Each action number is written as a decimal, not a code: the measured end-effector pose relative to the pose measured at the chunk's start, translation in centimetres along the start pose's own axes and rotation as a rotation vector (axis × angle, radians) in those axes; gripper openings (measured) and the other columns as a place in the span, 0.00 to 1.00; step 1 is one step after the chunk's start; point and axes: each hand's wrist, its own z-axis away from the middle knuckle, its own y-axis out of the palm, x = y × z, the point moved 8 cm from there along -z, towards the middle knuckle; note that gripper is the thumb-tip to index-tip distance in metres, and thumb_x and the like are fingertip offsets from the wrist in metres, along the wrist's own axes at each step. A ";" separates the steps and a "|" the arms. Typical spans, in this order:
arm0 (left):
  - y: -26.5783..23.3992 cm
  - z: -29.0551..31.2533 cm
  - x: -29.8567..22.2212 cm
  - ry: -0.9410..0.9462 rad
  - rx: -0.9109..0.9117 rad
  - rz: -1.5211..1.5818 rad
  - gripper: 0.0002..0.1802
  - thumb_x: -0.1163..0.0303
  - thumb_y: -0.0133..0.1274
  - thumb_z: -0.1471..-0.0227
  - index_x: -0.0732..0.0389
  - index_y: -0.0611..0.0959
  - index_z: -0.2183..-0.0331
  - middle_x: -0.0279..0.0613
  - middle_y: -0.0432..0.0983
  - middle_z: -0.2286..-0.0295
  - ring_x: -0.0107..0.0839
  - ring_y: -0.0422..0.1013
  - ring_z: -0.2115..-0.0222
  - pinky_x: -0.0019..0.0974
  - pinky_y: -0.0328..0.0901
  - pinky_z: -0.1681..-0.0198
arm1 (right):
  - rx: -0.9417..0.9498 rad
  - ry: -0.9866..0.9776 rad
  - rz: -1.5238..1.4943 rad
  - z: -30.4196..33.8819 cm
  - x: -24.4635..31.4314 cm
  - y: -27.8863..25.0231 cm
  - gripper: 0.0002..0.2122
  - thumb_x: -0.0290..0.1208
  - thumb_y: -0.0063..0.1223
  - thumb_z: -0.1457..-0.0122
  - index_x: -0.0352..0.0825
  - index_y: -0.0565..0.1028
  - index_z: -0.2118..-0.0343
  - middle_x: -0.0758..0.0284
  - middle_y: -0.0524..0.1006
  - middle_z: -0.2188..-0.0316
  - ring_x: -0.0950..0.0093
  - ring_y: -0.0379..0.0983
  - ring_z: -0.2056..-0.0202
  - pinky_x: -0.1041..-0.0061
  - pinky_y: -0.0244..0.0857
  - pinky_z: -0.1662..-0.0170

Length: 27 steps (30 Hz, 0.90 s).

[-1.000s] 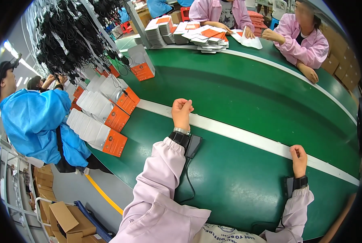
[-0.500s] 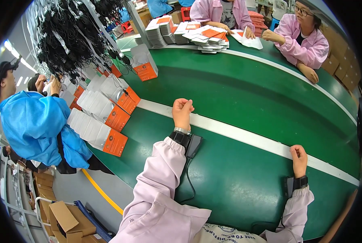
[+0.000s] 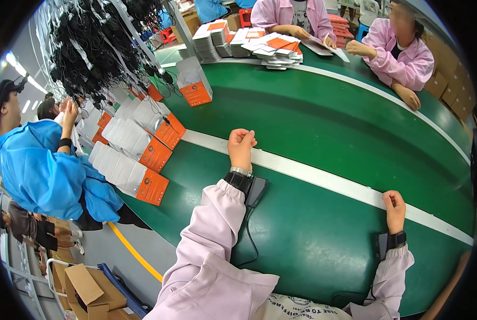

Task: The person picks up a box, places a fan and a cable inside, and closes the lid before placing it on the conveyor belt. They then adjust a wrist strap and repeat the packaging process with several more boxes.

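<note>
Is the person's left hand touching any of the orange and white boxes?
No, the white strip and green table show between the left hand and the orange and white boxes.

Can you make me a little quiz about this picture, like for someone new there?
1. Which is nearer the orange-fronted boxes: the wearer's left hand or right hand?
2. True or false: the long strip beside both hands is red.
3. What colour is the floor line? A) blue B) yellow C) black

Key:
1. Left hand.
2. False: the long strip is white.
3. B.
</note>
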 end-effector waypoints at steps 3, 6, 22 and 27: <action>-0.9 -0.1 -0.3 0.003 -0.012 -0.005 0.07 0.76 0.52 0.56 0.59 0.70 0.74 0.31 0.67 0.79 0.20 0.65 0.80 0.24 0.64 0.75 | 0.013 -0.005 -0.005 0.1 0.2 0.7 0.03 0.26 0.48 0.48 0.33 0.70 0.74 0.78 0.66 0.79 0.88 0.58 0.76 0.89 0.53 0.72; -1.6 -0.5 -0.8 0.009 -0.004 -0.019 0.07 0.75 0.52 0.56 0.59 0.70 0.74 0.33 0.67 0.78 0.22 0.65 0.79 0.26 0.64 0.74 | 0.027 -0.007 -0.008 0.2 0.6 1.5 0.03 0.26 0.48 0.48 0.33 0.70 0.74 0.78 0.66 0.78 0.88 0.59 0.75 0.89 0.54 0.71; 0.2 -12.6 -2.9 0.352 0.174 -0.771 0.15 0.72 0.51 0.57 0.61 0.70 0.63 0.39 0.66 0.68 0.32 0.65 0.68 0.34 0.63 0.63 | -0.134 -0.116 0.054 -0.1 2.5 -0.9 0.08 0.35 0.50 0.53 0.35 0.72 0.76 0.66 0.73 0.78 0.73 0.70 0.75 0.74 0.62 0.72; 0.8 -13.9 -2.1 0.319 0.198 -0.798 0.16 0.70 0.51 0.57 0.62 0.70 0.63 0.41 0.66 0.66 0.33 0.64 0.66 0.35 0.62 0.62 | -0.168 -0.090 0.033 1.2 2.9 -1.2 0.08 0.35 0.51 0.53 0.35 0.72 0.76 0.67 0.72 0.79 0.75 0.69 0.75 0.76 0.62 0.72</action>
